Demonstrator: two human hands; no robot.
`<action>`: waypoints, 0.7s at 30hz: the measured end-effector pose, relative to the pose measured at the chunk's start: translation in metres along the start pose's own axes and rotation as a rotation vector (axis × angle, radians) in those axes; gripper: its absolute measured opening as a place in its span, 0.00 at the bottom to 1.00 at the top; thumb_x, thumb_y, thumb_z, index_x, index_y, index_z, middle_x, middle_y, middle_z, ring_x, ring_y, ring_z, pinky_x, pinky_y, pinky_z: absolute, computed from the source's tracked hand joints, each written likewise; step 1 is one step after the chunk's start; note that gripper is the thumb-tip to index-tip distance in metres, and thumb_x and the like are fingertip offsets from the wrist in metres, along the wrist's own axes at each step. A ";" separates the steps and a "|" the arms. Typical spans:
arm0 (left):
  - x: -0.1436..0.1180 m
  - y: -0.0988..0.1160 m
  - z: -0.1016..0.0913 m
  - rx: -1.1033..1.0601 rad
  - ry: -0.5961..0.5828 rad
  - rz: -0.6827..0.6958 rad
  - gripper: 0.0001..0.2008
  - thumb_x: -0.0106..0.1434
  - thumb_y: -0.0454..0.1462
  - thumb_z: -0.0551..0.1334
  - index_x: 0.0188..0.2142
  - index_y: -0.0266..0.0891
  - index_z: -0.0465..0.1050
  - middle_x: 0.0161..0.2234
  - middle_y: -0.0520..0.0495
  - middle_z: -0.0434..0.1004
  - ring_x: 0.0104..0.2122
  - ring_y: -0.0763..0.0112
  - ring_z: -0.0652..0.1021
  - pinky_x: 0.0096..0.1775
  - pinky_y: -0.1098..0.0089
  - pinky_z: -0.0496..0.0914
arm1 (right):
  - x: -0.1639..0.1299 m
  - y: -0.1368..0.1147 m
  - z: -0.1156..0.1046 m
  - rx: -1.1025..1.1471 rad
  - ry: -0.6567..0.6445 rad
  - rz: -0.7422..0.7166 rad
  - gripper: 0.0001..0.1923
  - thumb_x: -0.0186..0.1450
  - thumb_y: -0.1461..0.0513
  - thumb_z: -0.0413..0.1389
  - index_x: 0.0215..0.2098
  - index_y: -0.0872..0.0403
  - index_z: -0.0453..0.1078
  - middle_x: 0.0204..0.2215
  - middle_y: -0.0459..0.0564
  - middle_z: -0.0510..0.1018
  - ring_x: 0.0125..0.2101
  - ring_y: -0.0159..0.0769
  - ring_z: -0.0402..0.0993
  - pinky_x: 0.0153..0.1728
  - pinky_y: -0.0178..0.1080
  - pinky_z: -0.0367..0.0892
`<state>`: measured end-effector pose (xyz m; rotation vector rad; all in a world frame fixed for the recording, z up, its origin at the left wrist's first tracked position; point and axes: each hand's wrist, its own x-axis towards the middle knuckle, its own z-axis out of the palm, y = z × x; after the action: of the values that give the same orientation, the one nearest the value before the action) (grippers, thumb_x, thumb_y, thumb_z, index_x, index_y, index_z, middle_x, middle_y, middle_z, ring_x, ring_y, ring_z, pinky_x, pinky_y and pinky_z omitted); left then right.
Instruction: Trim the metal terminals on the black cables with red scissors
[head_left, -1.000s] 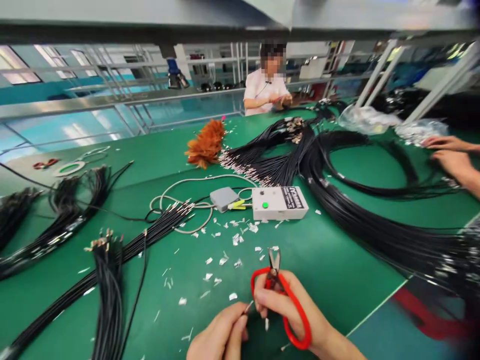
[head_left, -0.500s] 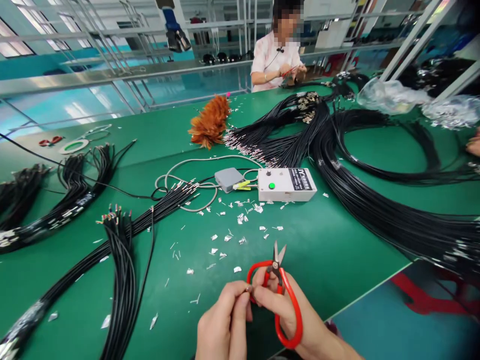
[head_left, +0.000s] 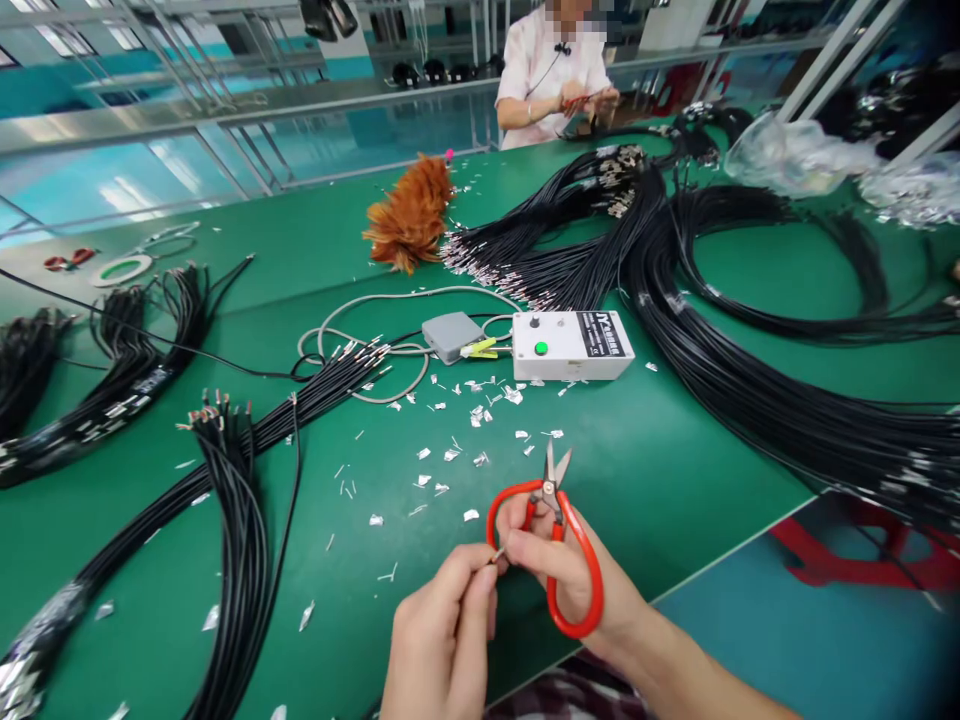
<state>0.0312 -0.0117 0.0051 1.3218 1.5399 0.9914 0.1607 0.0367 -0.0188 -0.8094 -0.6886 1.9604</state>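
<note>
The right hand [head_left: 559,565] has its fingers threaded through the red loop handles of a small pair of scissors [head_left: 551,530], gripping them with the short blades parted a little and pointing away from the person. The left hand [head_left: 442,635] sits just beside it, to its left and slightly nearer the person, with thumb and forefinger pinched together on a tiny thin bit of wire [head_left: 496,553] that reaches across to the right hand's fingertips. What exactly that bit is cannot be made out; it is too small.

Both hands hover over the near edge of the green table [head_left: 675,480]. Just beyond the scissor tips, small silvery scraps [head_left: 450,453] lie scattered on the mat. Farther out past those sits a white box with a green button [head_left: 571,345], and touching its left end a small grey box [head_left: 451,335] with a pale cord looping away from it.

Off to the left of the left hand, a bundle of black cables [head_left: 236,520] runs toward the near edge, its bare ends fanned upward. To the right of the right hand, well apart, a thick sweep of black cables [head_left: 787,420] curves across the table. Far beyond the hands lies an orange feather duster [head_left: 409,215], and behind it another person [head_left: 551,70] in a pale top works at the far side of the table.
</note>
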 end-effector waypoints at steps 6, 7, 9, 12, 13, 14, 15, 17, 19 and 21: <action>0.002 0.002 -0.004 -0.401 -0.149 -0.383 0.14 0.63 0.47 0.58 0.31 0.38 0.69 0.15 0.57 0.60 0.17 0.78 0.57 0.21 0.76 0.51 | -0.005 0.015 0.000 0.280 -0.048 0.166 0.09 0.56 0.61 0.65 0.28 0.56 0.70 0.24 0.43 0.72 0.27 0.27 0.69 0.33 0.30 0.64; 0.003 0.002 -0.004 -0.445 -0.157 -0.416 0.15 0.62 0.47 0.59 0.30 0.37 0.69 0.15 0.58 0.60 0.17 0.79 0.56 0.21 0.76 0.50 | -0.006 0.018 0.001 0.326 -0.048 0.180 0.09 0.56 0.61 0.65 0.28 0.56 0.70 0.24 0.43 0.72 0.27 0.26 0.69 0.32 0.30 0.64; 0.003 0.001 -0.003 -0.508 -0.171 -0.447 0.15 0.61 0.47 0.60 0.28 0.37 0.69 0.14 0.58 0.59 0.16 0.80 0.53 0.20 0.77 0.47 | -0.008 0.024 0.001 0.408 -0.037 0.198 0.09 0.56 0.62 0.65 0.28 0.56 0.70 0.23 0.43 0.73 0.26 0.25 0.69 0.31 0.28 0.64; 0.003 0.001 -0.002 -0.566 -0.192 -0.460 0.15 0.61 0.47 0.60 0.28 0.37 0.69 0.13 0.59 0.58 0.16 0.81 0.50 0.19 0.77 0.44 | -0.012 0.030 0.003 0.486 -0.021 0.205 0.09 0.56 0.62 0.65 0.27 0.56 0.70 0.23 0.42 0.72 0.26 0.25 0.68 0.32 0.29 0.65; 0.003 0.001 -0.002 -0.576 -0.195 -0.461 0.15 0.61 0.47 0.60 0.28 0.37 0.69 0.13 0.59 0.58 0.16 0.81 0.49 0.19 0.77 0.43 | -0.012 0.031 0.004 0.497 -0.021 0.203 0.09 0.55 0.62 0.66 0.27 0.56 0.69 0.23 0.42 0.72 0.26 0.26 0.68 0.32 0.29 0.65; 0.002 0.001 -0.002 -0.577 -0.192 -0.458 0.15 0.61 0.47 0.60 0.28 0.37 0.69 0.13 0.59 0.58 0.16 0.81 0.49 0.19 0.77 0.43 | -0.013 0.032 0.004 0.500 -0.021 0.202 0.10 0.55 0.61 0.66 0.27 0.56 0.69 0.23 0.42 0.72 0.26 0.26 0.68 0.32 0.29 0.65; 0.002 0.001 -0.002 -0.567 -0.183 -0.454 0.15 0.61 0.47 0.60 0.28 0.37 0.69 0.13 0.59 0.58 0.16 0.81 0.50 0.19 0.77 0.43 | -0.013 0.032 0.005 0.496 -0.020 0.197 0.10 0.55 0.61 0.66 0.26 0.56 0.69 0.23 0.42 0.72 0.26 0.26 0.68 0.32 0.29 0.65; 0.001 0.002 -0.003 -0.525 -0.162 -0.428 0.15 0.61 0.47 0.60 0.28 0.37 0.69 0.14 0.58 0.58 0.17 0.80 0.52 0.20 0.77 0.46 | -0.013 0.030 0.006 0.463 -0.015 0.169 0.10 0.55 0.61 0.66 0.27 0.56 0.69 0.24 0.43 0.72 0.27 0.25 0.68 0.32 0.28 0.65; 0.000 0.004 -0.004 -0.471 -0.149 -0.385 0.16 0.61 0.47 0.60 0.28 0.36 0.70 0.15 0.58 0.58 0.18 0.79 0.55 0.21 0.77 0.50 | -0.013 0.026 0.006 0.419 -0.002 0.124 0.10 0.55 0.62 0.66 0.28 0.56 0.69 0.25 0.42 0.72 0.27 0.25 0.68 0.32 0.29 0.64; 0.000 0.007 -0.004 -0.429 -0.145 -0.344 0.15 0.61 0.47 0.60 0.29 0.36 0.70 0.16 0.58 0.59 0.18 0.79 0.57 0.22 0.77 0.53 | -0.011 0.021 0.005 0.379 0.010 0.088 0.11 0.53 0.62 0.67 0.29 0.55 0.69 0.25 0.42 0.71 0.26 0.26 0.68 0.32 0.29 0.64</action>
<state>0.0296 -0.0110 0.0126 0.7803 1.2968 0.9169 0.1507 0.0165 -0.0274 -0.6222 -0.2629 2.0778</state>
